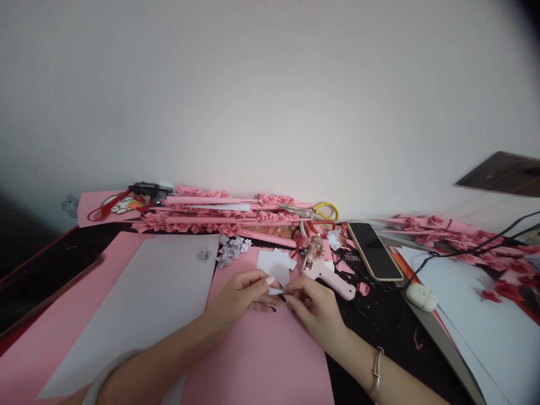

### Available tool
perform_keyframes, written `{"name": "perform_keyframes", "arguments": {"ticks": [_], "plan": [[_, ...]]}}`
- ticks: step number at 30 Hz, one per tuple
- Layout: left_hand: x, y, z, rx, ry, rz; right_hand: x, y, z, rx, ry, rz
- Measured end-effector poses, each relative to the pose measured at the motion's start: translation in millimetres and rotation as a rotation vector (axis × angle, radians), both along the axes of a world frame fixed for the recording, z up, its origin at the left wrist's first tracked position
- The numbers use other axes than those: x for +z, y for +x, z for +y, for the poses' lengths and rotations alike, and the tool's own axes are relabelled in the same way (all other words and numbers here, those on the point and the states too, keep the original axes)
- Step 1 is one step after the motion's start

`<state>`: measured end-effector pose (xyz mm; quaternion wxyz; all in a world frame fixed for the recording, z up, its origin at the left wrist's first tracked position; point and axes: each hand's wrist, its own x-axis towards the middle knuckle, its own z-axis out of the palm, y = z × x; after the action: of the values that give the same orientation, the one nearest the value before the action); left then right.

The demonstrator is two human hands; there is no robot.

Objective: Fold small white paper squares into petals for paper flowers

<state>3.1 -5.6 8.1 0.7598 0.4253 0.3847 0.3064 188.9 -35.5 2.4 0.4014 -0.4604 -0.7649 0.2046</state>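
Here the left hand (242,295) and right hand (318,309) pinch a small white paper piece (275,291) between them, apparently folded (much of it hidden), just above a smooth, flat pink paper sheet (261,360).

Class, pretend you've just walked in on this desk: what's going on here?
Someone's left hand and right hand hold a small white piece, apparently paper, between their fingertips above a pink sheet. Just beyond the hands lies some white paper, with a glue gun to its right and pale crumpled flowers to its left. Scissors lie farther back, open or shut I can't tell.
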Motion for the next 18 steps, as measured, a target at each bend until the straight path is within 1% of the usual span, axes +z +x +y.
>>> {"name": "perform_keyframes", "arguments": {"ticks": [3,5,7,10,18], "plan": [[1.0,0.0,1.1,0.019,0.068,0.045,-2.1,-0.6,0.9,-0.003,-0.079,0.041],[0.3,0.2,1.8,0.025,0.093,0.060,-2.4,-0.9,0.9,-0.010,-0.106,0.050],[-1.7,0.6,2.1,0.026,0.102,0.064,-1.7,-1.2,0.5,-0.013,-0.106,0.050],[-4.1,1.3,1.7,0.006,0.121,0.084,-0.2,-1.8,0.0,-0.010,-0.069,0.038],[-0.7,3.4,-0.2,-0.107,0.186,0.096,0.0,-2.9,0.7,-0.026,-0.040,0.029]]}}
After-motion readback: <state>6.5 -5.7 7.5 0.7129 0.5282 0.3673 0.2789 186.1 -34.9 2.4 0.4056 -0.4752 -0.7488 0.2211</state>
